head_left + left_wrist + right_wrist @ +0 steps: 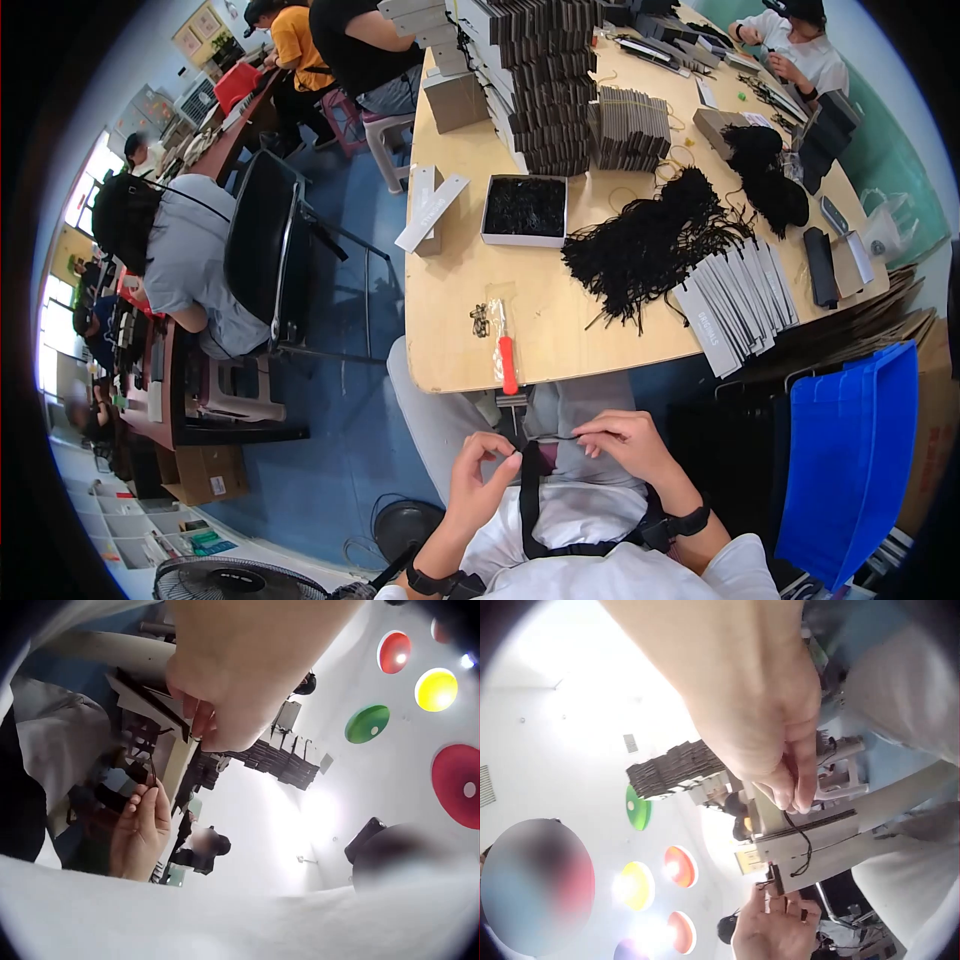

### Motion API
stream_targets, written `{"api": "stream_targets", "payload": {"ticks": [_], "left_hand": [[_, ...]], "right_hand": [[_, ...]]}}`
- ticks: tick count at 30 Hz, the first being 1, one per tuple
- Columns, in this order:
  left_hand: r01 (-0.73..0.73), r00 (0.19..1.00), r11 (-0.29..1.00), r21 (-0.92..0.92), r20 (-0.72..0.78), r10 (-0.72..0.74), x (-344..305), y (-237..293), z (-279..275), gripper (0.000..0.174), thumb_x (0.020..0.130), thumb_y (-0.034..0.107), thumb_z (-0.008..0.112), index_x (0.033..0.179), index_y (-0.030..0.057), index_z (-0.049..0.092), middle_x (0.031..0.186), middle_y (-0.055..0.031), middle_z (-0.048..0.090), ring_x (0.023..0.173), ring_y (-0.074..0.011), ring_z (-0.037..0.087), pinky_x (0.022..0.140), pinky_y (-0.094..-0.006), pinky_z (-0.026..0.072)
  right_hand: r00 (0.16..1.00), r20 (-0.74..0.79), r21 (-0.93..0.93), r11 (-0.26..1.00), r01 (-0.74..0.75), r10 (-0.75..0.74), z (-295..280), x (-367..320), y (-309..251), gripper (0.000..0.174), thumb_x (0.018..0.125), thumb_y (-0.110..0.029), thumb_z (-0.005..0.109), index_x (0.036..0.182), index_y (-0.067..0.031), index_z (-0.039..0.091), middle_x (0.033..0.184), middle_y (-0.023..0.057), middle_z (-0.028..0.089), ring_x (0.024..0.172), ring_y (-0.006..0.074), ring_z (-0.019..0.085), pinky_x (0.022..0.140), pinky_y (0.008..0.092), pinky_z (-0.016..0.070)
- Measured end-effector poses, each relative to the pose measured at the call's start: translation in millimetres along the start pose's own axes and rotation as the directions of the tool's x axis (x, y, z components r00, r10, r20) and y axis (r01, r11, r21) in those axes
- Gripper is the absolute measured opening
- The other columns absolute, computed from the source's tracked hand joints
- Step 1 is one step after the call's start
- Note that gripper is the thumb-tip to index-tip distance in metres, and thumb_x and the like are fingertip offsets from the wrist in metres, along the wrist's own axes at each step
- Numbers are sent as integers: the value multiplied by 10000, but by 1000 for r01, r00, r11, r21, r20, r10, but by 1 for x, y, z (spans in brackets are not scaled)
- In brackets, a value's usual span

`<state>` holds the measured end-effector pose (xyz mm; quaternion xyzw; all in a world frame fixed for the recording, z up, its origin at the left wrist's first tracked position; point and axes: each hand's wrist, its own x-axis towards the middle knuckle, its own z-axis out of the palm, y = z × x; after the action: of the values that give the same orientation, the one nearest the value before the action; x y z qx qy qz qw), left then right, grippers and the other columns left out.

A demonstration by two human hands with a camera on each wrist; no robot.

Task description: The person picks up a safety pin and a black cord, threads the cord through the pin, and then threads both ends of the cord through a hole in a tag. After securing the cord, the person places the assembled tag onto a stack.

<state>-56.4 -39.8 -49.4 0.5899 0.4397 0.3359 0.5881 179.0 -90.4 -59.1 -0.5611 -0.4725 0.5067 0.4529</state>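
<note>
Both hands are held over the lap, just below the table's front edge. My right hand pinches a thin black cord between thumb and fingers. In the right wrist view, the cord hangs in a loose curve from those fingers toward my left hand, whose fingers pinch a small dark piece at its other end. I cannot tell what that piece is. From above, the left hand has thumb and forefinger together. On the table ahead lie a red-handled screwdriver and small metal bits.
A shallow box of black pieces, a heap of black cords and fanned grey printed sleeves cover the table. Tall stacks of dark cards stand behind. A blue bin is right; a fan stands lower left.
</note>
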Motion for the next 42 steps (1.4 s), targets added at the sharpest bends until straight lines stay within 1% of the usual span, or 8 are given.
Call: {"api": "stream_targets", "payload": {"ticks": [13,18,20,23,26,36,38,42], "left_hand": [[214,970,879,-427,202,-138,-3,35,23,128,821,-73,627,923,-19,570,1022,-113,614,981,-170,581,885,-298,438],[-67,986,997,45,155,59,-2,38,32,162,733,-88,713,869,-13,665,957,-115,652,862,-171,617,797,-315,482],[-97,983,989,115,164,77,3,53,34,167,721,-69,730,861,8,680,901,-99,658,815,-164,618,756,-303,480],[-244,956,937,251,225,189,15,73,32,181,702,-22,763,857,44,697,802,-69,659,737,-152,613,695,-276,467],[-281,936,912,299,294,192,27,93,33,200,688,36,793,863,56,697,778,-59,656,708,-135,601,674,-250,454],[-129,991,986,-102,10,130,80,100,26,139,744,-2,731,850,4,643,807,-25,642,689,-61,569,655,-195,448],[-155,987,987,-36,-58,153,93,107,22,117,776,3,713,859,5,630,797,-25,634,690,-64,570,654,-196,445],[-153,983,982,-110,-116,140,115,105,34,114,826,47,690,898,8,611,774,-9,607,676,-58,564,640,-183,441]], "right_hand": [[918,70,-329,860,390,-390,13,-4,-48,99,776,-65,719,831,-27,647,727,75,637,591,184,622,525,276,477],[950,-3,-334,896,292,-311,15,-9,-40,118,766,-69,725,843,-44,639,753,68,640,611,169,619,532,267,482],[988,43,38,988,149,-150,12,-8,-31,189,756,-66,732,917,-48,634,940,90,639,807,187,631,692,292,503],[923,114,74,930,360,-367,5,0,-16,363,756,-66,735,1088,-48,588,1132,104,577,1026,217,568,882,339,449],[928,267,230,952,201,-260,16,-8,-11,534,766,-91,741,1240,-58,497,1216,118,527,1130,221,506,984,370,375],[966,167,327,935,134,-197,21,-22,-11,609,835,-11,656,1376,-100,390,938,56,600,811,149,595,741,295,494],[976,211,376,916,-138,61,9,-29,-25,653,840,-11,653,1407,-120,348,927,53,607,748,139,597,704,293,509],[994,-8,223,970,-101,105,-9,-28,-44,592,831,-11,655,1367,-127,431,891,73,617,664,171,610,636,289,507]]}}
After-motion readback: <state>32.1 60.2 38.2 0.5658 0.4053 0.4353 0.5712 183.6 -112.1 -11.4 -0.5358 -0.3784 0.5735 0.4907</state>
